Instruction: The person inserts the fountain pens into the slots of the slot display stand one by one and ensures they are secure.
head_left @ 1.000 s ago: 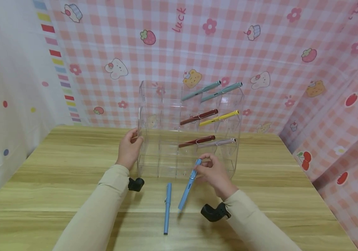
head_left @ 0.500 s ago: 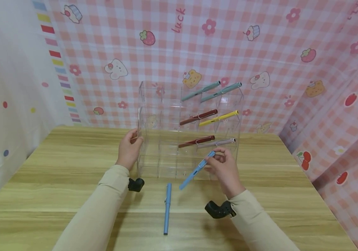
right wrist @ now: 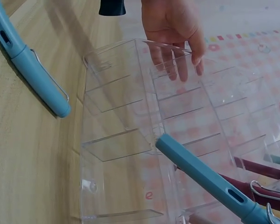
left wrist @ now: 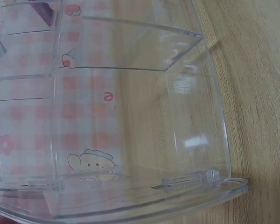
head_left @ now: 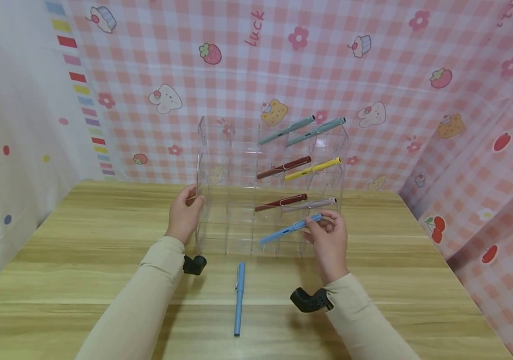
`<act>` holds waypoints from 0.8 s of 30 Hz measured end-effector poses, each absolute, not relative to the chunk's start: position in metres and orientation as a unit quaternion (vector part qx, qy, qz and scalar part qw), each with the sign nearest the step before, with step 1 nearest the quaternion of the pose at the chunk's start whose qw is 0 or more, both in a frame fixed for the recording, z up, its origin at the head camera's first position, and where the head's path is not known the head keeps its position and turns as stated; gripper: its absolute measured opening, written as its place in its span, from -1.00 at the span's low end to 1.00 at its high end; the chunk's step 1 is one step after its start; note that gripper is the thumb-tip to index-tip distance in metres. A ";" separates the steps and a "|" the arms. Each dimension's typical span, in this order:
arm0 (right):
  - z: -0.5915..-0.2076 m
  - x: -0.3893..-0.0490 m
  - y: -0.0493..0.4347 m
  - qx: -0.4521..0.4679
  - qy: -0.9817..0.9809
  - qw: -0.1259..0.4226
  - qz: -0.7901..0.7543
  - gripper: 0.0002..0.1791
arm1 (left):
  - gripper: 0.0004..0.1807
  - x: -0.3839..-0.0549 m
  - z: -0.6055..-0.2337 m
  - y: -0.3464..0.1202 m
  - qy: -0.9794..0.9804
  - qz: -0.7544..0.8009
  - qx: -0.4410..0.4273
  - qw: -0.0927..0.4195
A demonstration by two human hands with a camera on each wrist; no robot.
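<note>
In the head view a clear acrylic pen rack (head_left: 240, 227) with tiers of compartments stands on the table. My left hand (head_left: 184, 215) holds its left side wall, thumb and fingers at the edge; the right wrist view also shows that hand (right wrist: 172, 28). My right hand (head_left: 330, 245) pinches a light blue fountain pen (head_left: 283, 232) near its clip end. The pen (right wrist: 196, 172) slants in front of the rack's lower tiers, free end down and left. A second blue fountain pen (head_left: 240, 300) lies on the table in front. The left wrist view shows only clear rack walls (left wrist: 200, 116).
Two teal pens (head_left: 317, 132) lean in the top tier. Below them are a dark red pen (head_left: 283, 168) and a yellow pen (head_left: 312, 169), then another dark red pen (head_left: 281, 203) and a pale lilac pen (head_left: 321, 204). A checked curtain (head_left: 238, 75) hangs behind the wooden table (head_left: 103, 260).
My right hand has moved right and slightly up with the blue pen, which has tilted from steep to nearly level in front of the lower tiers. My left hand has stayed put.
</note>
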State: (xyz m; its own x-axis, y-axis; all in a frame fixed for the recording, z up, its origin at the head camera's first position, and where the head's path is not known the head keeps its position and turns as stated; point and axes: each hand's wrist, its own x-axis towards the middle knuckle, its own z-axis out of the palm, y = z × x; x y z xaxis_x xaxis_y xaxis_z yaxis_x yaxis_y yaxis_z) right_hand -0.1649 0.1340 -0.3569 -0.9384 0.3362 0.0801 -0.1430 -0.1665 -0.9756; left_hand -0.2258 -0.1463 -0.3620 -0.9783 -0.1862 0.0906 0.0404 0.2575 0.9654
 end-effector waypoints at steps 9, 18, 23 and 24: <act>-0.363 -0.170 0.130 -0.088 -0.609 0.184 0.767 -0.65 | -0.48 -0.226 -0.362 -0.146 -0.786 -0.609 0.047 0.099; -0.370 -0.170 0.121 -0.098 -0.612 0.191 0.762 -0.71 | -0.49 -0.226 -0.364 -0.148 -0.783 -0.614 0.043 0.092; -0.374 -0.170 0.116 -0.096 -0.621 0.203 0.750 -0.71 | -0.49 -0.226 -0.364 -0.148 -0.777 -0.622 0.037 0.089; -0.376 -0.170 0.115 -0.096 -0.624 0.206 0.747 -0.71 | -0.49 -0.226 -0.364 -0.148 -0.776 -0.624 0.036 0.089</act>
State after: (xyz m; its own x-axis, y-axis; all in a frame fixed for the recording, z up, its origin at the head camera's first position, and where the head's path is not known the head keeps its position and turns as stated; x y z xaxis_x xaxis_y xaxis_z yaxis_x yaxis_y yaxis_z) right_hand -0.1704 0.1150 -0.3757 -0.8964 0.4286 0.1133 -0.1875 -0.1352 -0.9729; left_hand -0.2257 -0.1482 -0.3639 -0.9814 -0.1670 0.0944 0.0563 0.2196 0.9740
